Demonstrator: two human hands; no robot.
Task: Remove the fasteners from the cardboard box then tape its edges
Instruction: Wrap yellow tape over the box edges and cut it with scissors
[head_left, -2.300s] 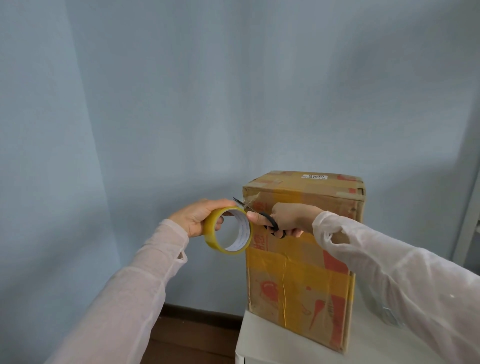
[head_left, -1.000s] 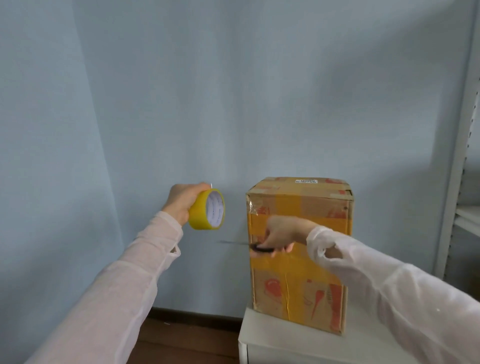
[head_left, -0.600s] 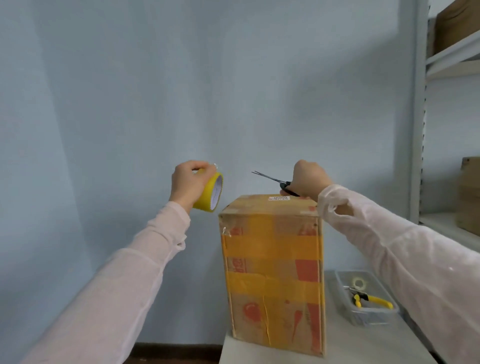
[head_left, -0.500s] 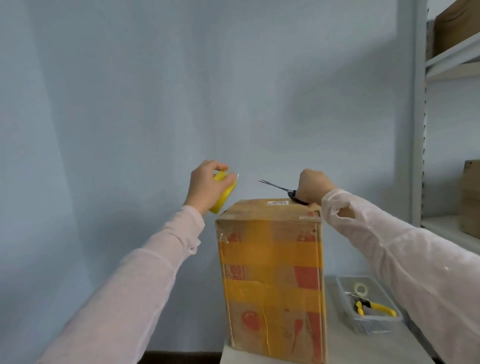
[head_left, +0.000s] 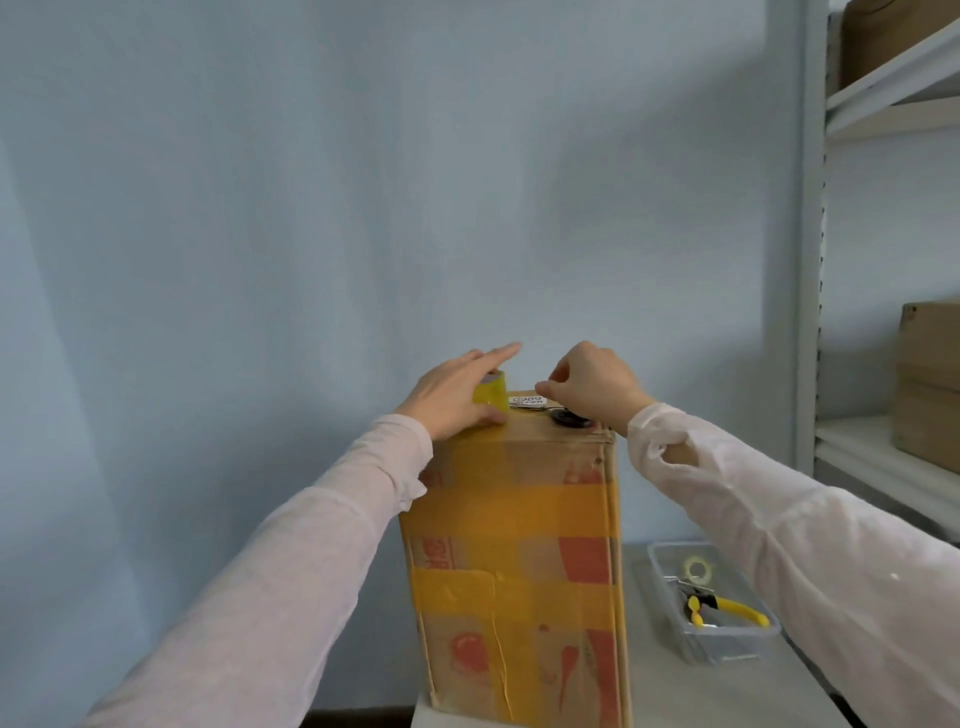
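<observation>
I see the cardboard box (head_left: 519, 545) standing upright on the bench (head_left: 691, 699). On its top, my left grip (head_left: 452, 400) lies straight-fingered over the yellow tape roll (head_left: 491, 396). My right grip (head_left: 597, 389), curled on nothing, hovers over black scissors (head_left: 569, 418) beside a label (head_left: 527, 400) I read as "0989".

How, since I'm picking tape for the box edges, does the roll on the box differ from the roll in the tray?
The yellow roll sits on the box under the left hand; the pale roll lies in the tray, thinner and untouched. Both are rings of tape.
</observation>
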